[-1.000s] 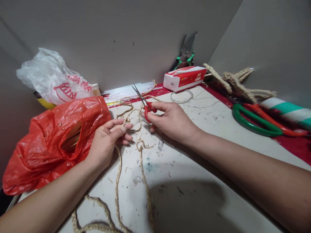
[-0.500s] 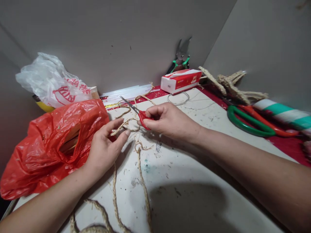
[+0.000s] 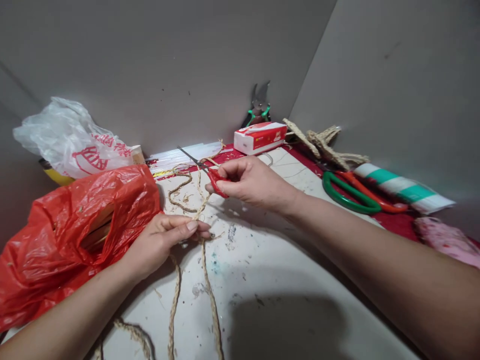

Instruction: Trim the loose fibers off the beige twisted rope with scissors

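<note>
Between thumb and fingers, my left hand (image 3: 168, 237) pinches a braided straw rope (image 3: 210, 290) just above the table. Part of the rope rises from the pinch toward the back; another length runs down to the front edge. My right hand (image 3: 251, 182) grips the red handles of small scissors (image 3: 216, 183), their dark blades pointing up and left, beyond the left hand. Whether the blades are slightly parted I cannot tell. A curved piece of rope (image 3: 174, 197) lies on the table left of the scissors, and more braided lengths (image 3: 135, 336) lie at the front.
A red plastic bag (image 3: 112, 195) and a white plastic bag (image 3: 71, 140) stand left. At the back are clear sticks (image 3: 168, 159), a tissue pack (image 3: 260, 138) and pruning shears (image 3: 259, 105). Green-and-orange-handled scissors (image 3: 348, 200), straw bundles (image 3: 326, 145) and a striped roll (image 3: 407, 187) lie right.
My left hand has moved lower and closed on the rope near its knotted part. The right hand still holds the scissors. The whole view has shifted somewhat.
</note>
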### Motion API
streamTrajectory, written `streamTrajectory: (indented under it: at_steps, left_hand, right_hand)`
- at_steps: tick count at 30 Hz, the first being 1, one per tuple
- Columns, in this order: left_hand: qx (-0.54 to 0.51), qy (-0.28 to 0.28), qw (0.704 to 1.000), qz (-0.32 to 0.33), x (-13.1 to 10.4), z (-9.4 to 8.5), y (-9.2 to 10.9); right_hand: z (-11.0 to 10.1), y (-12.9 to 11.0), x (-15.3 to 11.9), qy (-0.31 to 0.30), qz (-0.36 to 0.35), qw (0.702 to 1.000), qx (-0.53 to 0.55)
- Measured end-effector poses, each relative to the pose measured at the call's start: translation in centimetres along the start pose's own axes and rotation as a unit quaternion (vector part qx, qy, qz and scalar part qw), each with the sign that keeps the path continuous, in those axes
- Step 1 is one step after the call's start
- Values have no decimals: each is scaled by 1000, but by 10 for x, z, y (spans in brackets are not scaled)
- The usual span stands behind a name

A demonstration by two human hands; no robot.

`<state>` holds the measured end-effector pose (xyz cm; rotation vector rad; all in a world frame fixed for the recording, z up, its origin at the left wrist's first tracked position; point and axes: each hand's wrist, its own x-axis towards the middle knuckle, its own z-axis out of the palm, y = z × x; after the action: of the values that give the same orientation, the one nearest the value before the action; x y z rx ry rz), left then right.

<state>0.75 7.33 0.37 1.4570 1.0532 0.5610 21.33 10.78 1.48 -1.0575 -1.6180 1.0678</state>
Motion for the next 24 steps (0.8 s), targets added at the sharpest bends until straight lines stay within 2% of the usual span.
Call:
streamTrajectory:
  at_steps: [3,7,9,10,11,13,16,18,20,24]
  left_hand:
    - [137,25,989,46,-1,-1,3]
    - [313,120,933,128,-5,2,6]
    - [365,162,902,164,-8,4,5]
    - [367,162,899,177,-9,5,5]
    - [345,147,908,187,-9,6,4]
    - [250,98,947,176,-10,9,4]
    - [69,24,993,95,-11,11,3]
    - [-39,-22,999,27,-11,10,2]
    - [-122,-51,991,-18,-11,9,1]
    - [-190,-36,981,-22,-8,7,0]
  right_hand:
    - [1,-1,-1,-19,-1,1000,-6]
    - [5,-5,-5,-77,7,997,-17]
    - [7,-7,-6,-111,4,993,-27]
    - [8,-8,-7,-122,1,992,-31]
    - [8,-9,-7,-128,0,991,-32]
    - [7,-10,-8,-131,-3,991,-24]
    - [4,-10,-9,-143,1,990,2]
    - [3,-8,-8,-146,9,989,27]
    - [3,-6,-7,-135,16,989,54]
    - [6,0,-4,-110,15,990,81]
